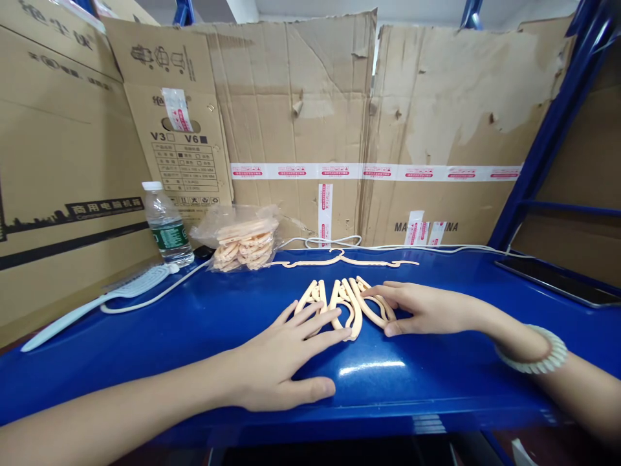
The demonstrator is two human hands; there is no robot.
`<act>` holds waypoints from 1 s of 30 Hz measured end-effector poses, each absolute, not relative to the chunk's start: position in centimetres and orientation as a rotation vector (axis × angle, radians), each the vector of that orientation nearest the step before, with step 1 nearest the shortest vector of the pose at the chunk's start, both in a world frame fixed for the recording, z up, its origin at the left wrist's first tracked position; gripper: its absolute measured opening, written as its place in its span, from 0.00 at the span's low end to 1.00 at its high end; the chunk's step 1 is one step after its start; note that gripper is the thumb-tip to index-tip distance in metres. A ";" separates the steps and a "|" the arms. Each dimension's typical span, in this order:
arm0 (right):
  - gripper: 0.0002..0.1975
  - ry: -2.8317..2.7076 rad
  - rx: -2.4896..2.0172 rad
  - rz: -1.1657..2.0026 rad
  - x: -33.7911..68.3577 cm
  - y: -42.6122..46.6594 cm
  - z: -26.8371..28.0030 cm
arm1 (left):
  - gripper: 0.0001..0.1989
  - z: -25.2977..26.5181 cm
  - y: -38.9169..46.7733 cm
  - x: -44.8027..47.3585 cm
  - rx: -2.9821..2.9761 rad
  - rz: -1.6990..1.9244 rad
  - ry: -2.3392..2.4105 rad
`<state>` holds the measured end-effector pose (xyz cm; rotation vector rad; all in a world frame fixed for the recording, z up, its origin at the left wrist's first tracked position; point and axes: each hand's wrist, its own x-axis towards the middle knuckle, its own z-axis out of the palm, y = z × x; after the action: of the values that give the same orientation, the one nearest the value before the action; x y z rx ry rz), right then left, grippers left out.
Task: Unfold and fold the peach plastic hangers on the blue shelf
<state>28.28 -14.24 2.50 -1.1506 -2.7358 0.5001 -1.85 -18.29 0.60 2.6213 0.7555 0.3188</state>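
Three folded peach plastic hangers lie side by side on the blue table [194, 353]. My left hand [284, 353] is spread flat, with its fingers over the left folded hanger [305, 296] and reaching onto the middle folded hanger [356, 317]. My right hand [422, 307] has the right folded hanger [371, 307] between its thumb and fingers; the fingers hide part of its far side. Behind them lies an unfolded hanger [315, 262] of the same colour, its hook pointing away from me.
A clear bag of folded hangers [247, 239] sits at the back left, beside a water bottle [167, 226]. A pale blue hairbrush [101, 299] and a white cable [160, 294] lie at left. At right is a dark flat device [563, 281]. Cardboard [291, 129] walls the back.
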 end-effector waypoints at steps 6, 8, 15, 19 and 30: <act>0.32 -2.659 -1.164 0.335 27.0 -13.8 1.3 | 0.29 0.4 -17.1 -2.5 2.649 0.323 0.822; 0.31 -2.633 -1.189 0.267 26.7 -13.4 0.8 | 0.29 0.3 -16.4 -2.6 2.680 0.260 0.860; 0.31 -2.542 -1.227 0.170 26.3 -11.7 -0.7 | 0.28 0.0 -15.0 -2.6 2.793 0.192 0.932; 0.29 -2.452 -1.193 0.189 26.3 -11.5 -0.9 | 0.19 -0.4 -14.8 -2.5 2.918 0.492 0.872; 0.23 -2.287 -1.192 0.324 26.6 -11.2 -0.9 | 0.11 -0.7 -15.2 -2.5 2.966 0.700 0.606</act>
<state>26.59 -11.16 -0.92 -1.1922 -2.2869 0.3239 -2.47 -15.18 -0.66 2.9656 0.6057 0.6995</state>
